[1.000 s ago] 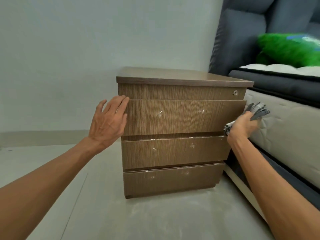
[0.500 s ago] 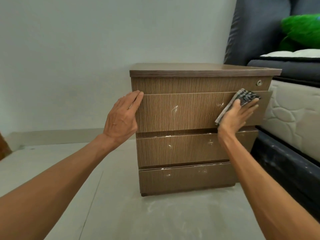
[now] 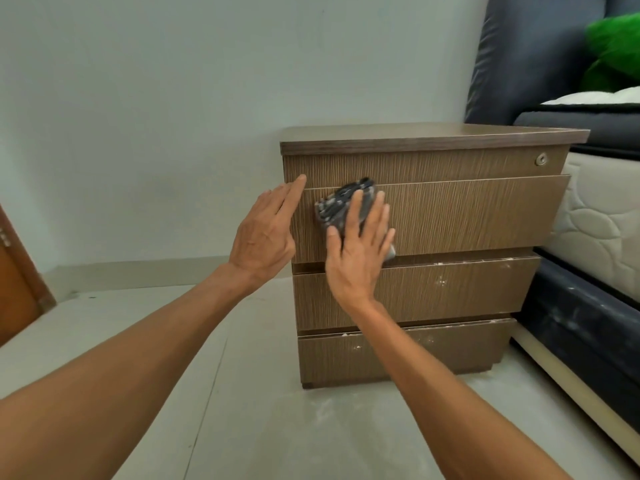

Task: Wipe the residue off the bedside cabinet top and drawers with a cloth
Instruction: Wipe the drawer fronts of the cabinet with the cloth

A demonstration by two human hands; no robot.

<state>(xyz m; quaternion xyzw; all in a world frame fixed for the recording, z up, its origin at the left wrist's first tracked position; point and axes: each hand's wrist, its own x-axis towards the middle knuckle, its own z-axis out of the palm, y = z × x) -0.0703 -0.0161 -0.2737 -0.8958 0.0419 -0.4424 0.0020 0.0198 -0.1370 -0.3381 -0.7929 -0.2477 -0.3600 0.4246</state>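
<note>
The brown wood-grain bedside cabinet (image 3: 450,216) stands on the floor with three drawers. My right hand (image 3: 360,251) presses a dark patterned cloth (image 3: 341,206) flat against the left part of the top drawer front. My left hand (image 3: 265,233) rests with fingers extended on the cabinet's left edge, beside the top drawer. The top drawer front shows no white spots. White specks of residue remain on the middle drawer (image 3: 441,280) and the bottom drawer (image 3: 356,348), and along their top edges.
A bed with a dark frame and a white mattress (image 3: 599,230) stands close on the cabinet's right. A green pillow (image 3: 613,53) lies on it. A brown wooden door (image 3: 17,282) is at the far left. White dust lies on the floor (image 3: 325,410) before the cabinet.
My right hand has swept the cloth leftward across the top drawer, from its right end to its left part. The white spots on that drawer are gone. My view has shifted left.
</note>
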